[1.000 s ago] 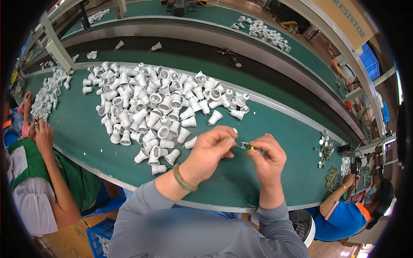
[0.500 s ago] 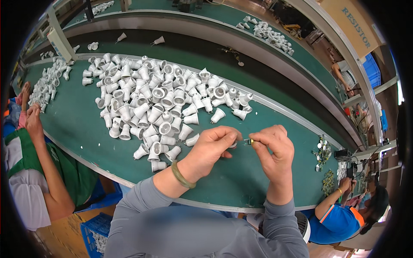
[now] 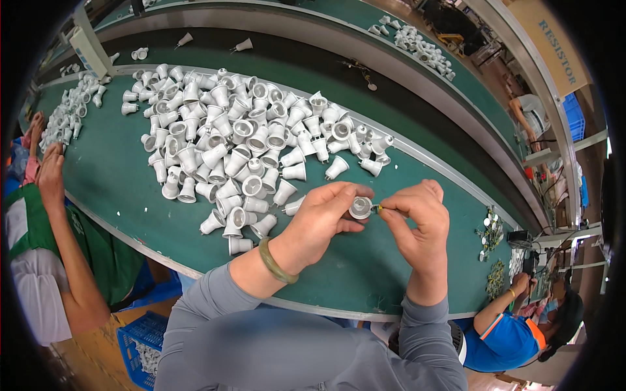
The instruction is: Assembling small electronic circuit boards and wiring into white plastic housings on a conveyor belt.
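Observation:
My left hand (image 3: 323, 220) is closed around a white cup-shaped lamp housing (image 3: 359, 208), its round open mouth facing up and toward the right. A small circuit board (image 3: 377, 208) with a yellow-green part is pinched between the thumb and fingers of my right hand (image 3: 418, 220). The board's end is at the rim of the housing; whether it is inside is too small to tell. Beyond and left of my hands lies a large heap of white lamp housings (image 3: 242, 129), turned every way on the green table (image 3: 313, 274).
A dark conveyor (image 3: 287, 62) runs behind the table's raised edge. Small boards with white discs (image 3: 489, 233) and a pile of tiny parts (image 3: 497, 279) lie at the right. Co-workers sit on both sides. A blue basket (image 3: 134, 365) with white pieces stands at lower left.
My left hand has turned the lamp housing so its open mouth now shows. The small board in my right hand has come up to the housing's rim.

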`<move>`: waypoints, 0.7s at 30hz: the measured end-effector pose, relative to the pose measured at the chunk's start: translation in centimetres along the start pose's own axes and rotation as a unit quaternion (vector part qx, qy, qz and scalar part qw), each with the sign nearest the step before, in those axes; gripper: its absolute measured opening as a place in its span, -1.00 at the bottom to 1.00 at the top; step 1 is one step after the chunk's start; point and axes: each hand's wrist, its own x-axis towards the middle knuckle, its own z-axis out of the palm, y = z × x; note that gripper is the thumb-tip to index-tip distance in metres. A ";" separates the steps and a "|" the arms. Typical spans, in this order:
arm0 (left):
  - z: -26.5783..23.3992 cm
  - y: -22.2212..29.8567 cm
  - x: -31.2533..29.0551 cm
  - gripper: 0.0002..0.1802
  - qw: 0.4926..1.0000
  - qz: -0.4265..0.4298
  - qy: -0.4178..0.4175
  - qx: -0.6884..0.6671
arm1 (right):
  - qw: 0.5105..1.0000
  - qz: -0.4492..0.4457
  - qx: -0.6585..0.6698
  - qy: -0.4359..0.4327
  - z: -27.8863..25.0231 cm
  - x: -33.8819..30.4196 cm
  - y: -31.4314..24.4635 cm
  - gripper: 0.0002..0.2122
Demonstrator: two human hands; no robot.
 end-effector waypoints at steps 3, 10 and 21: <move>0.0 -0.1 0.0 -0.54 1.000 -0.004 -0.014 0.009 | 0.999 -0.002 -0.039 -0.011 0.3 -0.1 0.2 -0.86; 0.8 0.0 -0.2 -0.54 1.000 0.003 0.015 0.020 | 0.993 -0.017 -0.119 -0.019 0.8 -0.4 0.5 -0.87; 0.1 -0.4 0.0 -0.52 1.000 -0.002 0.003 0.028 | 0.991 -0.024 -0.123 -0.040 1.2 -0.6 0.6 -0.89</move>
